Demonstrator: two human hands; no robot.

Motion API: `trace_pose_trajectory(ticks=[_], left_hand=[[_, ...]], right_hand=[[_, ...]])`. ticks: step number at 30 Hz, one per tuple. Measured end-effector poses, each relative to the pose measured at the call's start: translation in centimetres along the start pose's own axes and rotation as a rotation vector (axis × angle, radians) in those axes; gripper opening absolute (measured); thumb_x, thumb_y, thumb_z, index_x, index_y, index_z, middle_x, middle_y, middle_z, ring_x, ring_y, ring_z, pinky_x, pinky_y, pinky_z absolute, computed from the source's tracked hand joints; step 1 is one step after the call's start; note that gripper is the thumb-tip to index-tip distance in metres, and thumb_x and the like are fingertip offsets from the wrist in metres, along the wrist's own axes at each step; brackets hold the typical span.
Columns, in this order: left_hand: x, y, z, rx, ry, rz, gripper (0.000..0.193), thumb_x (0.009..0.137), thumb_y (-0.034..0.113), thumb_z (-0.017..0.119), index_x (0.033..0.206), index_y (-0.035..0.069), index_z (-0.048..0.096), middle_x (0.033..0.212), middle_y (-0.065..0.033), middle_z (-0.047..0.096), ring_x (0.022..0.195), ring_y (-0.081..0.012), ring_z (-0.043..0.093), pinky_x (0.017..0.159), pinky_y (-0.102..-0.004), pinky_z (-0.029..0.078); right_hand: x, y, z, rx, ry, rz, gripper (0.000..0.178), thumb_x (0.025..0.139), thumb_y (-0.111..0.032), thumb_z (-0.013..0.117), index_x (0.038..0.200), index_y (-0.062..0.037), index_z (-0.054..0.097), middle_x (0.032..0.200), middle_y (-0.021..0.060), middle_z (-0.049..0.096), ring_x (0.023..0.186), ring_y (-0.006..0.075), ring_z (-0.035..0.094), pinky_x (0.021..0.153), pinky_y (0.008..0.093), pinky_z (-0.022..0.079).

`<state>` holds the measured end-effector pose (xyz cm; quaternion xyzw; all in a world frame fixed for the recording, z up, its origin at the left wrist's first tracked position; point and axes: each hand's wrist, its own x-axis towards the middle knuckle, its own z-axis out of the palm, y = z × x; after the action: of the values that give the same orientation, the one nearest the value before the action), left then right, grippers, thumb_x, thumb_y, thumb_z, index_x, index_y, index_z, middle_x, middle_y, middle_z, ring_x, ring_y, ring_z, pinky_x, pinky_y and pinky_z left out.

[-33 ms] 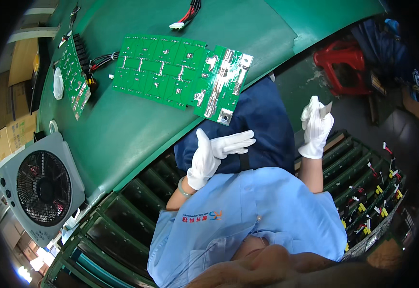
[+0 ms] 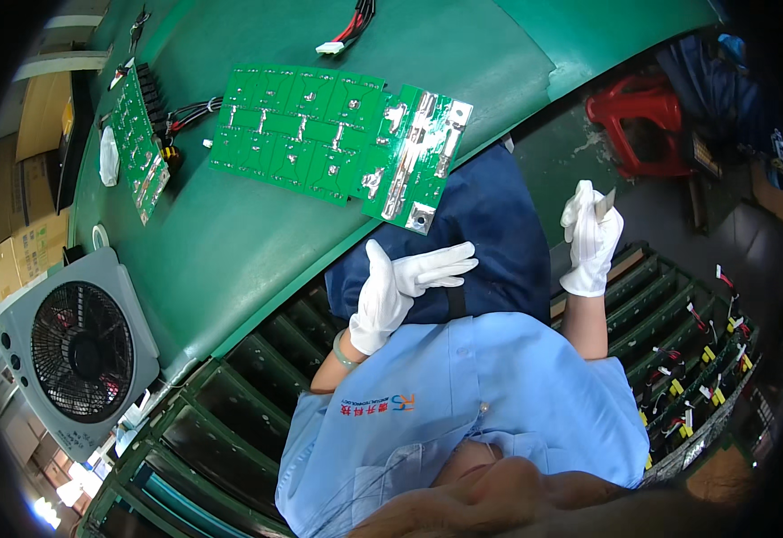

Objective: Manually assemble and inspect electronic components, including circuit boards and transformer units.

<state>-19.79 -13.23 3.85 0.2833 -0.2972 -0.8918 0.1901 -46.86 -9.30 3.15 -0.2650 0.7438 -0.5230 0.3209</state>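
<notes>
My left hand point(image 2: 409, 285), in a white glove, hovers over my lap with its fingers stretched out and nothing in them. Off to the right, my gloved right hand point(image 2: 593, 235) is closed around a small flat grey metal piece point(image 2: 605, 205); its tip sticks out past the fingers and its exact kind does not show. A large green circuit board point(image 2: 293, 134) with shiny solder lies on the green table point(image 2: 257, 260), one end jutting past the near edge. Neither hand touches it; the left is nearer.
Farther left lies a second circuit board point(image 2: 140, 148) with black parts and cables. A wire bundle point(image 2: 355, 27) with a white connector rests at the back. A grey fan point(image 2: 82, 350) stands left, a red stool point(image 2: 638, 125) right. Slotted green racks point(image 2: 221, 412) flank me, the right one holding wired pieces.
The metal piece in my right hand has turned slightly, and that hand has shifted a touch. My left hand and the boards stay as they were.
</notes>
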Motion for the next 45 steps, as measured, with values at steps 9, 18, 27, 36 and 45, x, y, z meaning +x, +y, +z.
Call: trace_pose_trajectory(ticks=[9, 18, 27, 36, 45], left_hand=[[0.6, -0.2, 0.5, -0.072, -0.055, 0.01, 0.12, 0.081, 0.083, -0.001, 0.138, -0.013, 0.041, 0.143, -0.0227, 0.046, 0.13, -0.0353, 0.048, 0.106, -0.0447, 0.039], [0.1, 0.0, -0.1, -0.034, -0.02, 0.008, 0.103, 0.088, 0.077, 0.011, 0.125, -0.011, 0.051, 0.136, -0.0281, 0.05, 0.126, -0.0367, 0.051, 0.104, -0.0439, 0.04], [-5.4, 4.9, -3.7, 0.437, 0.528, 0.867, 0.045, 0.088, 0.039, 0.064, 0.062, 0.005, 0.051, 0.072, -0.0201, 0.063, 0.063, -0.032, 0.061, 0.061, -0.0423, 0.051], [-6.5, 18.6, -14.6, 0.396, 0.921, 0.634, 0.096, 0.092, 0.071, 0.002, 0.137, -0.002, 0.047, 0.129, -0.0215, 0.058, 0.118, -0.0333, 0.058, 0.103, -0.0435, 0.044], [-0.6, 20.0, -15.5, 0.41, 0.696, 0.377, 0.096, 0.095, 0.068, 0.003, 0.129, -0.002, 0.058, 0.125, -0.0141, 0.063, 0.115, -0.0221, 0.059, 0.104, -0.0315, 0.04]], right_hand=[[-1.2, -1.4, 0.9, 0.482, -0.392, 0.113, 0.049, 0.105, -0.029, 0.037, 0.13, 0.0108, 0.05, 0.111, 0.0182, 0.069, 0.045, 0.0, 0.036, 0.041, 0.0145, 0.026], [-1.4, -1.6, 1.9, 1.078, -0.586, 0.504, 0.075, 0.103, -0.054, 0.019, 0.138, 0.0074, 0.042, 0.127, 0.024, 0.059, 0.042, 0.0044, 0.034, 0.039, 0.0164, 0.03], [-2.2, -1.5, 3.6, 0.641, -0.602, 0.258, 0.055, 0.106, -0.035, 0.03, 0.128, 0.0108, 0.051, 0.103, 0.021, 0.068, 0.045, 0.0019, 0.038, 0.042, 0.0157, 0.027], [-1.4, -3.1, 7.4, 0.364, -0.578, 0.061, 0.047, 0.105, -0.028, 0.038, 0.135, 0.006, 0.049, 0.107, 0.0156, 0.07, 0.045, -0.0001, 0.039, 0.041, 0.0156, 0.028], [0.7, -3.5, 8.5, 0.225, -0.528, -0.009, 0.055, 0.104, -0.038, 0.039, 0.135, 0.0059, 0.048, 0.111, 0.0162, 0.067, 0.046, 0.0046, 0.042, 0.039, 0.0186, 0.028]])
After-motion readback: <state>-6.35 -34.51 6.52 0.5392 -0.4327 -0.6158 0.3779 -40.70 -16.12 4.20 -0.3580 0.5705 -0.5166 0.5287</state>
